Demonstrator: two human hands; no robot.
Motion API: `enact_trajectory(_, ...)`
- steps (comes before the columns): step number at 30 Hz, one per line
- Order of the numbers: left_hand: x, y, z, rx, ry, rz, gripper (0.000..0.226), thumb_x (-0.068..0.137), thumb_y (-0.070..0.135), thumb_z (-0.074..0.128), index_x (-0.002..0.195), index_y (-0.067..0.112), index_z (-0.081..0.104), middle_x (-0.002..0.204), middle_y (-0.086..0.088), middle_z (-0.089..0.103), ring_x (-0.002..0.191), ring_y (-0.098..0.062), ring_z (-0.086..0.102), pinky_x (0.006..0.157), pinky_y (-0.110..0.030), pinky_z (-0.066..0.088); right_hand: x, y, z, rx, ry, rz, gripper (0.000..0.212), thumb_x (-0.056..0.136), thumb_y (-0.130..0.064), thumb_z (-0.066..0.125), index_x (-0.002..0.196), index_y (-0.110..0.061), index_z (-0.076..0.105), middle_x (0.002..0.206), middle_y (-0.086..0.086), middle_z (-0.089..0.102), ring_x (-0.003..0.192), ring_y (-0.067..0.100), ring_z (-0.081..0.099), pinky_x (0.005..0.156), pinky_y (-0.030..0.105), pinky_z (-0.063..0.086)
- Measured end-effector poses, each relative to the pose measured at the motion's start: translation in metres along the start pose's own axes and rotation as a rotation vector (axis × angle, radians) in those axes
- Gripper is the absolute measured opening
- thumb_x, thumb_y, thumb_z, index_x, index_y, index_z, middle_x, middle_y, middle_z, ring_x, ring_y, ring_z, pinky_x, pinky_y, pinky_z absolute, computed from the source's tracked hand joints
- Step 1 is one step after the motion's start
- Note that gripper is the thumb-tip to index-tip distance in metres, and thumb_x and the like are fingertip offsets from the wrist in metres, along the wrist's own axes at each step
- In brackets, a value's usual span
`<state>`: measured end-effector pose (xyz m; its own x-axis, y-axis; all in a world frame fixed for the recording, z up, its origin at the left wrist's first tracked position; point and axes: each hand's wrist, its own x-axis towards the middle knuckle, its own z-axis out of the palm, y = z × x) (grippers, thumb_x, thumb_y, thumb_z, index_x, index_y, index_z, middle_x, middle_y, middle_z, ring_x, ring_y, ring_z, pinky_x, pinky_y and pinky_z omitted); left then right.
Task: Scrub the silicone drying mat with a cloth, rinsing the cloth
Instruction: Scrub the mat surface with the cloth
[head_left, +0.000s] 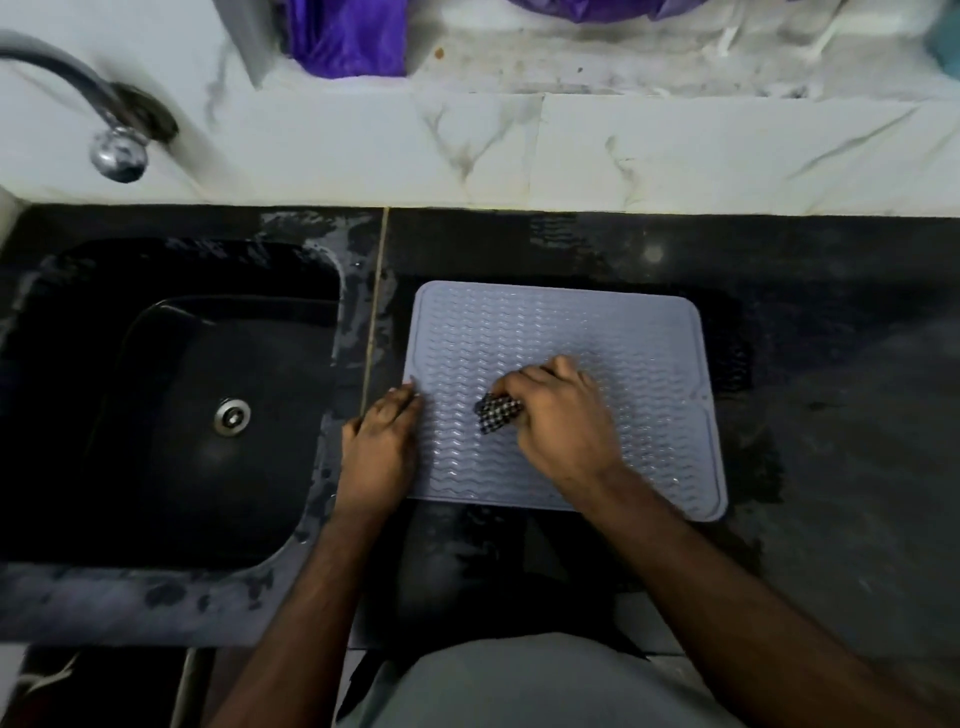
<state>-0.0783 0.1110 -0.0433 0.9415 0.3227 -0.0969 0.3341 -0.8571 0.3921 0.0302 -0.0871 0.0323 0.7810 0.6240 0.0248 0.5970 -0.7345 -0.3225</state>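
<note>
Right hand (558, 415) grips cloth (497, 413) on mat (561, 332); left hand (382, 441) flat; sink (311, 332) (seemingly) empty.

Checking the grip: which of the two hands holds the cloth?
The right hand grips the black-and-white checked cloth on the grey ribbed silicone mat; the left hand only rests on the mat's left edge.

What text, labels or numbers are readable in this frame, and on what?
None readable.
Mat: wavy ridges only, no print.
Cloth in the right hand: checked pattern, no label showing.
Tap, sink, wall tiles: no marks visible.
</note>
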Motion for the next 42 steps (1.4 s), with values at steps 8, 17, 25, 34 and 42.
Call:
enact_trajectory(8, -0.016, -0.010, -0.002, 0.006, -0.043, -0.026, 0.064, 0.092, 0.016, 0.061, 0.153, 0.021, 0.043, 0.163, 0.009, 0.034, 0.148, -0.013, 0.033, 0.107, -0.038, 0.029, 0.014, -0.060, 0.058, -0.038, -0.104, -0.192, 0.059, 0.081, -0.010, 0.057, 0.137, -0.028, 0.057, 0.137, -0.011, 0.057, 0.119, 0.025, 0.047, 0.098, 0.041, 0.043)
enact_trajectory(17, -0.018, -0.007, -0.001, 0.000, 0.011, -0.108, 0.068, 0.089, 0.016, 0.062, 0.153, 0.028, 0.041, 0.162, 0.008, 0.035, 0.150, -0.014, 0.027, 0.107, -0.043, 0.030, 0.009, -0.061, 0.071, -0.131, -0.313, -0.249, 0.051, 0.092, -0.014, 0.045, 0.139, -0.034, 0.050, 0.150, -0.014, 0.042, 0.130, 0.027, 0.038, 0.099, 0.047, 0.037)
enact_trajectory(25, -0.014, 0.016, 0.004, 0.109, -0.026, -0.065, 0.053, 0.104, 0.026, 0.044, 0.154, 0.040, 0.033, 0.162, 0.018, 0.031, 0.151, -0.013, 0.022, 0.109, -0.040, 0.025, -0.003, -0.058, 0.062, -0.210, -0.231, -0.183, 0.046, 0.092, -0.023, 0.032, 0.128, -0.030, 0.060, 0.133, -0.011, 0.053, 0.122, 0.023, 0.046, 0.093, 0.045, 0.041)
enact_trajectory(34, -0.003, 0.036, 0.005, 0.249, -0.069, -0.124, 0.061, 0.101, 0.017, 0.043, 0.156, 0.041, 0.031, 0.164, 0.021, 0.026, 0.150, -0.018, 0.026, 0.109, -0.048, 0.027, -0.021, 0.000, 0.046, -0.246, -0.205, -0.089, 0.046, 0.087, -0.017, 0.050, 0.130, -0.028, 0.059, 0.121, -0.008, 0.058, 0.114, 0.024, 0.046, 0.086, 0.045, 0.040)
enact_trajectory(42, 0.010, 0.078, 0.015, 0.259, -0.084, -0.271, 0.055, 0.100, 0.020, 0.042, 0.156, 0.021, 0.037, 0.165, 0.003, 0.030, 0.151, -0.022, 0.024, 0.114, -0.054, 0.024, -0.044, 0.047, 0.030, -0.249, -0.148, -0.029, 0.052, 0.087, -0.021, 0.032, 0.124, -0.032, 0.066, 0.120, -0.011, 0.063, 0.111, 0.022, 0.054, 0.083, 0.042, 0.044)
